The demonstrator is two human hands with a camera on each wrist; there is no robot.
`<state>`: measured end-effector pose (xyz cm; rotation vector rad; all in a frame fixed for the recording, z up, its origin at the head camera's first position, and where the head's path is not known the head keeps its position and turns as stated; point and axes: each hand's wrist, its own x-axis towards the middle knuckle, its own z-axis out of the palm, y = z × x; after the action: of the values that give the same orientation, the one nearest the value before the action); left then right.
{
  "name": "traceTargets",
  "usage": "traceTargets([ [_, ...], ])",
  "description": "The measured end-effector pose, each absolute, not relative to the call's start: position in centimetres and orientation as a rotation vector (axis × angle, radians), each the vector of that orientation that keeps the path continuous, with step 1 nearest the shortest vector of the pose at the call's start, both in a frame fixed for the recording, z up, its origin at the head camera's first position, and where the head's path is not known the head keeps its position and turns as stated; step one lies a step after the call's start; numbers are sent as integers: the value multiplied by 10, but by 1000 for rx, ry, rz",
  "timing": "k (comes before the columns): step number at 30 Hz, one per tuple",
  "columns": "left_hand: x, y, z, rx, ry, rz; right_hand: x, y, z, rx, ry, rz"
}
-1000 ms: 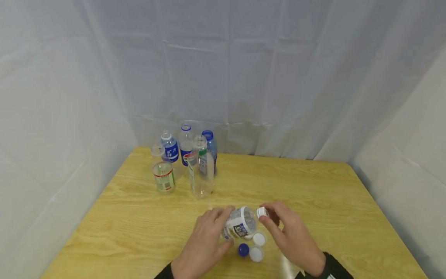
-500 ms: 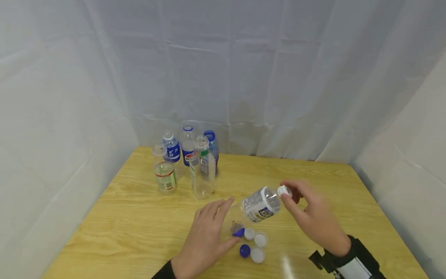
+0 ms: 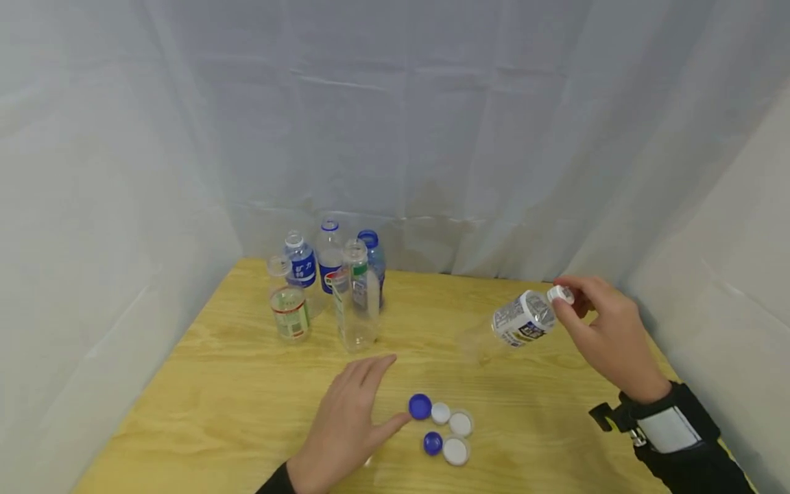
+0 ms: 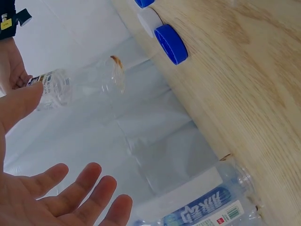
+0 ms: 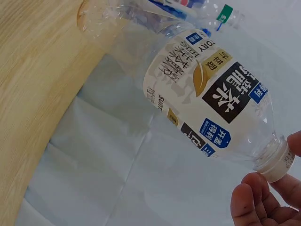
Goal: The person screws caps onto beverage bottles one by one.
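My right hand (image 3: 607,336) pinches the white cap (image 3: 560,295) of a clear plastic bottle (image 3: 523,321) between thumb and fingertips. The bottle hangs tilted over the table's right side, its base pointing left and its neck toward the hand. In the right wrist view its white label (image 5: 197,89) carries a gold leaf and dark lettering, and the cap sits on the neck. My left hand (image 3: 342,422) holds nothing; its fingers are spread above the table. Close to its thumb lies a blue cap (image 3: 420,407), beside a small white cap (image 3: 441,413).
Several uncapped bottles stand grouped at the back left, among them a clear one (image 3: 358,322), one with a green label (image 3: 290,312) and a blue-tinted one (image 3: 376,264). More loose caps (image 3: 456,451) lie at the front middle. White sheeting (image 3: 407,137) surrounds the wooden table (image 3: 234,412).
My right hand has carried the bottle by its cap away to the right and back. The left hand, earlier around the bottle's body, has let go and stayed near the caps.
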<state>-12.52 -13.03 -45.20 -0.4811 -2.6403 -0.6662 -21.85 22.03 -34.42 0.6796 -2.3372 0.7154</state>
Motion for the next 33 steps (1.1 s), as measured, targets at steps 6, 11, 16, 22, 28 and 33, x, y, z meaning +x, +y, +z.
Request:
traceTargets([
  [6, -126, -134, -453, -456, -2643, -685, -241, 242, -344, 583, -2407, 678],
  [11, -126, -139, -453, -425, -2657, -648, -263, 257, -347, 485, -2484, 683],
  [16, -126, -140, -455, -421, -2637, -635, -277, 274, -350, 424, -2545, 666],
  [22, -125, -143, -457, -414, -2616, -635, -290, 286, -352, 341, -2595, 644],
  [28, -125, -148, -458, -380, -2591, -630, -306, 294, -355, 292, -2628, 644],
  [33, -128, -145, -460, -413, -2592, -638, -304, 309, -358, 220, -2652, 636],
])
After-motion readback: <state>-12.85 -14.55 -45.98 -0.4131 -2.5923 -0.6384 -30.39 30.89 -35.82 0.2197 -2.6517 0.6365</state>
